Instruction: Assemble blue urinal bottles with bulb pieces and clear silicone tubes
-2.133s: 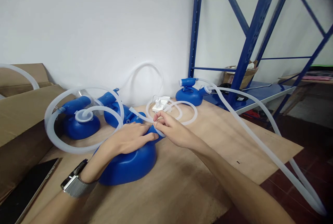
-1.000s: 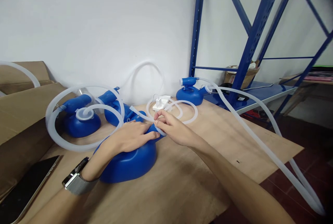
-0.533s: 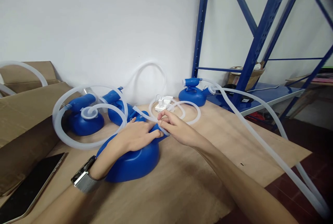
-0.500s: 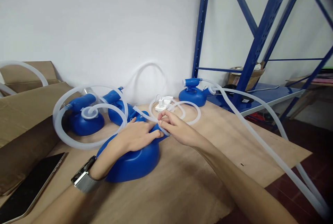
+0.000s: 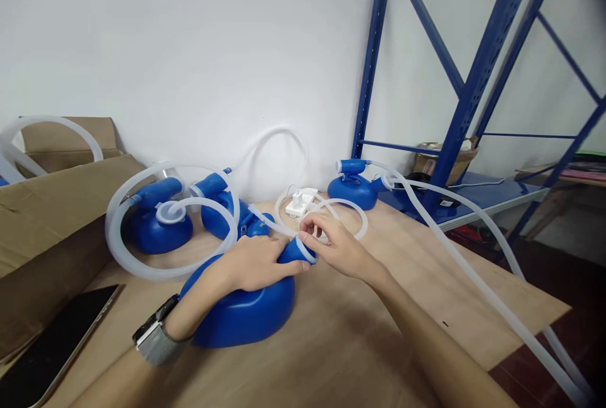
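A blue plastic urinal bottle [image 5: 246,316] lies on the table in front of me, its short neck [image 5: 291,255] tilted up to the right. My left hand [image 5: 258,263] presses over its top, the thumb along the near side of the neck and the fingers behind it. At the neck's mouth a whitish ring [image 5: 307,251] lines the rim. My right hand [image 5: 331,244] pinches at the upper edge of that ring with thumb and forefinger; the exact grip is partly hidden. Just beyond, a clear hose end [image 5: 258,212] with a metal clip lies near my left fingers.
Similar blue bottles with hoses stand behind left [image 5: 161,234] and at the back right [image 5: 353,190]. A cardboard box [image 5: 71,212] and a dark tablet [image 5: 57,345] lie left. A white plug adapter [image 5: 298,204] sits near the wall. Long hoses [image 5: 473,269] cross the table's right edge beside a blue rack [image 5: 372,60].
My left thumb has slid forward along the neck. My right hand has shifted slightly right, and more of the mouth and its whitish ring shows. The camera view has tilted a little.
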A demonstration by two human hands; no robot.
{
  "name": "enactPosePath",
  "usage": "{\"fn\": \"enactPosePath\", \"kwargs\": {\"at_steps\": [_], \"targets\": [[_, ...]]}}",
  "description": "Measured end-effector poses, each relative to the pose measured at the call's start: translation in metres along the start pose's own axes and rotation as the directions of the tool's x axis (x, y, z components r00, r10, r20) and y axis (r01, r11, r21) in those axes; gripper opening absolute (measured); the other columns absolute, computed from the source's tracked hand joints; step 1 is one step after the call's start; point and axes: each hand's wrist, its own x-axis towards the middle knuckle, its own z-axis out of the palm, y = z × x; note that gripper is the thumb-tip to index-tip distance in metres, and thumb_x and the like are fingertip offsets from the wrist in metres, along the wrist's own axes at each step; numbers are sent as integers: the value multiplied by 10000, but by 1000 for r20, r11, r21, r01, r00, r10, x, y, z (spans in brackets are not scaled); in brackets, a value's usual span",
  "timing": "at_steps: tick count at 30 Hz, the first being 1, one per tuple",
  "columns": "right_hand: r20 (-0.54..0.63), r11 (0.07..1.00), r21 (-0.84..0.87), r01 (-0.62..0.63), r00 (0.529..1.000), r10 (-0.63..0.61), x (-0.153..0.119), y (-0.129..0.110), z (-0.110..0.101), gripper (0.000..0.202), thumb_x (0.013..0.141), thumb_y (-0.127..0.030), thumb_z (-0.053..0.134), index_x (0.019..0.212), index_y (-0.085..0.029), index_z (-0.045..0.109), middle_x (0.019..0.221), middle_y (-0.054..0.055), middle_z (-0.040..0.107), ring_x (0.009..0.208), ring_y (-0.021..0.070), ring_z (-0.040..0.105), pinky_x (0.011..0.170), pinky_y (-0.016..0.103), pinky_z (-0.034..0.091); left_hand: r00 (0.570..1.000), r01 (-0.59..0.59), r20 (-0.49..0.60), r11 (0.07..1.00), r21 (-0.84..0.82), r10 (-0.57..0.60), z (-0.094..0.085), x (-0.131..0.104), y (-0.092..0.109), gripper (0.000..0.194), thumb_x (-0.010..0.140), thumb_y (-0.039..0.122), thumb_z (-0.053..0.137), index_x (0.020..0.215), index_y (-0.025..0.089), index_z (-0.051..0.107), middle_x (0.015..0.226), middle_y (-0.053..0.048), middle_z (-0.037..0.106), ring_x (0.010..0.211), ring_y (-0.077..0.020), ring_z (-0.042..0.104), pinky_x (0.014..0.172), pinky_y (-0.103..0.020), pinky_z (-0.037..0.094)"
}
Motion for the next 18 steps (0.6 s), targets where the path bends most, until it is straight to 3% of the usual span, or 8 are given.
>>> {"fn": "enactPosePath", "kwargs": {"at_steps": [2, 5, 10, 16, 18], "targets": [[20, 994, -83, 70, 997, -69, -3, 1, -1, 91, 955, -285, 582, 963, -211, 634, 983, 36, 649, 909, 180, 590, 801, 300, 483, 1000, 9, 11, 1000, -3, -9, 0, -2, -1, 746, 920, 766, 324, 1381, 224, 549, 1204, -154, 729, 1052, -408, 691, 875, -483, 491], [82, 989, -88, 117, 991, -110, -5, 3, 0, 222, 966, -311, 580, 1158, -234, 661, 1192, 72, 663, 1103, 229, 613, 938, 365, 514, 999, 41, 32, 999, -32, -40, -1, -6, -3, 820, 912, 785, 313, 1502, 227, 427, 1201, -166, 730, 1035, -402, 700, 863, -469, 494], [179, 998, -2, 69, 982, -67, -7, 5, 3, 420, 980, -375, 569, 1382, -257, 606, 1393, 94, 638, 1289, 290, 588, 1021, 454, 537, 989, 136, 56, 991, -11, -136, -5, -14, -6, 808, 910, 780, 315, 1420, 187, 518, 1204, -195, 718, 1052, -388, 697, 866, -442, 497], [312, 940, 298, -166, 948, 68, -6, 29, 27, 877, 869, -481, 748, 1596, -301, 292, 1605, 108, 418, 1460, 275, 430, 1184, 489, 392, 995, 89, 47, 992, 89, -93, -18, -21, -20, 702, 886, 772, 401, 1238, 209, 631, 1004, -145, 759, 838, -349, 719, 670, -362, 483], [335, 884, 403, -238, 937, 99, -7, 38, 43, 909, 842, -584, 737, 1588, -293, 305, 1594, 118, 431, 1459, 274, 429, 1176, 480, 400, 998, 57, 29, 991, 119, -61, -19, -20, -25, 666, 898, 766, 395, 1172, 210, 640, 937, -126, 756, 789, -333, 713, 634, -345, 464]]}}
